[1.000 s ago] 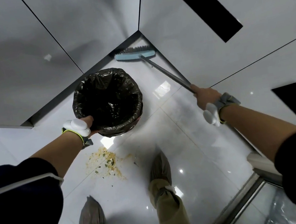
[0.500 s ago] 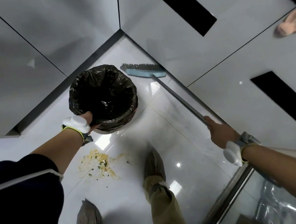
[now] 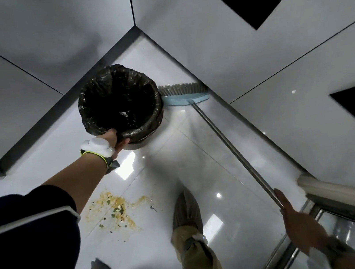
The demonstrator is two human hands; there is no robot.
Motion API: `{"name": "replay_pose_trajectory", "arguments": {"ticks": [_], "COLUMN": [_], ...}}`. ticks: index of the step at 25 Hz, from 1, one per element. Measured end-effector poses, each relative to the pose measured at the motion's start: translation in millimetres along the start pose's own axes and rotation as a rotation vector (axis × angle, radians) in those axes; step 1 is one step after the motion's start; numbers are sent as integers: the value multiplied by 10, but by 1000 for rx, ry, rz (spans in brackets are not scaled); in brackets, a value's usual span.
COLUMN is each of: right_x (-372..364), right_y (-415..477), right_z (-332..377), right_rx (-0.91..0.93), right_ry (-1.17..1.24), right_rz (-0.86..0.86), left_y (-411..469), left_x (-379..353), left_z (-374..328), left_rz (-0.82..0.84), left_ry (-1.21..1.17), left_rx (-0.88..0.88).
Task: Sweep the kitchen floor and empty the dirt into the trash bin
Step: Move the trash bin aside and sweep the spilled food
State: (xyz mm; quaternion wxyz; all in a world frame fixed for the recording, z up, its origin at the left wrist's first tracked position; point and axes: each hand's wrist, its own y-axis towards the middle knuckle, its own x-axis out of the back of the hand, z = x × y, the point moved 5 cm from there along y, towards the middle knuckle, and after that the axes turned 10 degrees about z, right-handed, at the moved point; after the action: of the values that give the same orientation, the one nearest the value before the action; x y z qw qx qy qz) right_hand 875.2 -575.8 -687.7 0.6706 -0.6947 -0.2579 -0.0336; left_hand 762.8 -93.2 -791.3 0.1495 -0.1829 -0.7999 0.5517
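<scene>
Glossy floor (image 3: 199, 158); bin (image 3: 120, 101) depths black, right hand (image 3: 303, 228) blurred.

A home kitchen, by the look of it — glossy grey cabinet fronts (image 3: 238, 38) meet in a corner beyond both hands. Glossy white floor tiles (image 3: 202, 153) lie below them, with food crumbs (image 3: 114, 210) scattered under the left forearm.

Your items: black-lined trash bin (image 3: 121, 106), upright in corner; blue-headed broom (image 3: 185, 97), bristles beside it; yellowish dirt (image 3: 114, 211) scattered on floor.
</scene>
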Motion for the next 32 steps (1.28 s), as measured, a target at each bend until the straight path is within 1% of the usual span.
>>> {"name": "replay_pose_trajectory", "arguments": {"ticks": [3, 5, 6, 7, 8, 9, 10, 12, 13, 14, 15, 16, 17, 18, 19, 20, 21, 22, 23, 26, 28, 30, 32], "right_x": [-73, -54, -48, -45, -49, -60, -73, -109, -124, -144, -162, -193, -217, -240, -251, -246, -284, -317, -375, -620, -961, -1197, -1363], "right_y": [51, 77, 96, 101, 96, 84, 75, 69, 59, 51, 21, 10, -35, -65, -103, -155, -319, -424, -537, -870, -1348, -1586, -1932], "right_z": [-83, -112, -131, -150, -151, -144, -134, -136, -124, -104, -62, -35, 6, 47, 113, 200, 314, 439, 586, 977, 1208, 1355, 1354], "right_rx": [25, -9, -36, -55, -60, -56, -48, -51, -60, -61, -59, -58, -85, -110, -128, -131, -143, -143, -147, -180, -142, -90, -32], "right_ry": [14, 22, 19, 18, 19, 10, 5, 40, 70, 81, 73, 59, 66, 72, 73, 67, 84, 96, 128, 221, 300, 307, 247], "right_rz": [50, 52, 45, 31, 19, 14, 5, -12, -28, -49, -75, -87, -84, -99, -131, -183, -210, -212, -179, -62, 15, 86, 142], "left_y": [298, 458, 589, 694, 719, 750, 742, 645, 670, 541, 479, 414, 216, 39, -99, -258, -503, -749, -956, -1473, -1845, -1986, -2145], "left_x": [-65, -102, -109, -105, -75, -76, -105, -306, -277, -294, -241, -126, -122, -79, -44, -40, -1, 53, 100, 227, 423, 487, 641], "left_z": [-8, 35, 106, 197, 225, 174, 165, 46, 43, 21, 49, 22, 15, 79, 213, 215, 232, 242, 289, 448, 605, 732, 938], "left_rz": [-35, 14, 55, 81, 36, 9, 19, 147, 148, 153, 115, 1, 17, 40, 85, 146, 180, 194, 209, 332, 402, 428, 436], "left_ry": [2, -58, -113, -133, 32, 146, 31, -152, -176, -135, -114, -13, 155, 163, -38, -136, 14, 118, 189, 289, 374, 413, 431], "left_rx": [-56, -55, -15, 72, 72, 17, -7, -57, -49, -41, 13, -58, -95, -62, 56, 59, 3, -15, -17, -11, -35, -21, -3]}}
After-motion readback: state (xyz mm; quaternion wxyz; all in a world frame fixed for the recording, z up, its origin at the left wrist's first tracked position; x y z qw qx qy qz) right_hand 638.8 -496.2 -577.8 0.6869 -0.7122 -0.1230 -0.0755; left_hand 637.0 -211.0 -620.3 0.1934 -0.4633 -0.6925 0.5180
